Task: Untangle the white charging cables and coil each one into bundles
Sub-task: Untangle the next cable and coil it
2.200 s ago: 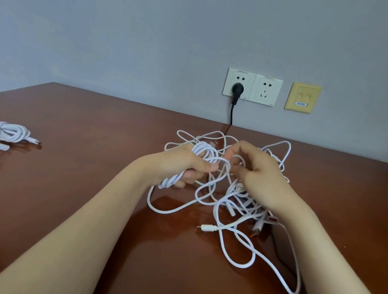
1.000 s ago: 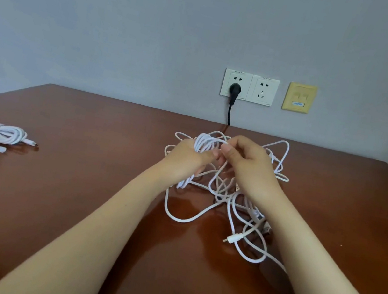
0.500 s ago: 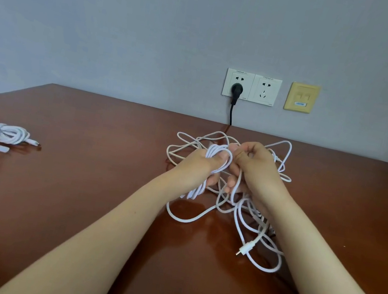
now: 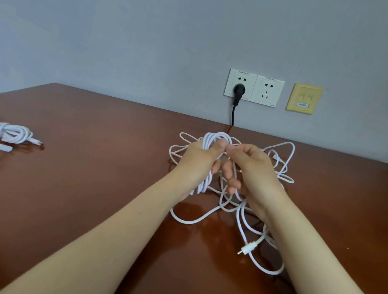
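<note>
Coiling over the table point(image 4: 77, 204) — both hands busy
Left hand point(image 4: 198, 159) grips white coil point(image 4: 212, 139); right hand point(image 4: 252, 174) pinches a strand — tangle point(image 4: 251, 227) below.

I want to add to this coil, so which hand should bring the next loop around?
Right, probably. The right hand pinches a strand of the tangle and can feed it over, while the left hand is full, gripping the coil wound round it.
</note>
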Available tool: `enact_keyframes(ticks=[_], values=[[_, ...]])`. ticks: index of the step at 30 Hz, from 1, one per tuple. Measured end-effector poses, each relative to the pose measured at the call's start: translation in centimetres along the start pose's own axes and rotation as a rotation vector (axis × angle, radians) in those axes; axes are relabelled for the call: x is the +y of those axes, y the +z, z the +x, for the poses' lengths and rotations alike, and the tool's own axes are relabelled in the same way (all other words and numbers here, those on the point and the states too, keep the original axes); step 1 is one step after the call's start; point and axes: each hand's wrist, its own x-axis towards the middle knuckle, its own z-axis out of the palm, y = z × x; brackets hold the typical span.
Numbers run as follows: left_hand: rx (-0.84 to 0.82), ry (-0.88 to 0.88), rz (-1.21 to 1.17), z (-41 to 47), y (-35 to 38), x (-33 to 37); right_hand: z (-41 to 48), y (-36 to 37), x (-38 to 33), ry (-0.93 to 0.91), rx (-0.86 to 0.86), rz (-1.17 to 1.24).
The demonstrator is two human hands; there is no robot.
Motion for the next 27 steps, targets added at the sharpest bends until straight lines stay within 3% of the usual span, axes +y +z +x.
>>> enact_keyframes(ticks=[5, 9, 12, 16, 22, 25, 27], values=[[0.028, 0.048, 0.016, -0.2, 0.3, 0.3, -0.3, -0.4, -0.3, 0.176, -0.030, -0.100], [0.085, 0.073, -0.007, -0.2, 0.0, 0.8, -0.1, 0.0, -0.1, 0.099, -0.052, -0.224], [0.141, 0.128, 0.127, 0.2, -0.7, 0.5, 0.5, -0.2, 0.4, 0.047, -0.020, -0.320], [0.197, 0.117, 0.195, 1.1, -1.4, -0.2, 0.6, -0.5, 1.4, -0.071, 0.021, -0.670], [0.204, -0.007, -0.191, 1.7, -1.8, 0.1, -0.1, -0.4, 1.5, -0.191, -0.011, -0.921], [0.232, -0.097, -0.471, 2.2, -1.9, 0.5, -0.1, -0.4, 1.7, -0.195, -0.061, -1.002], [0.294, -0.079, -0.521, 2.5, -2.5, 0.4, -0.2, -0.5, 1.6, -0.175, -0.098, -1.045]])
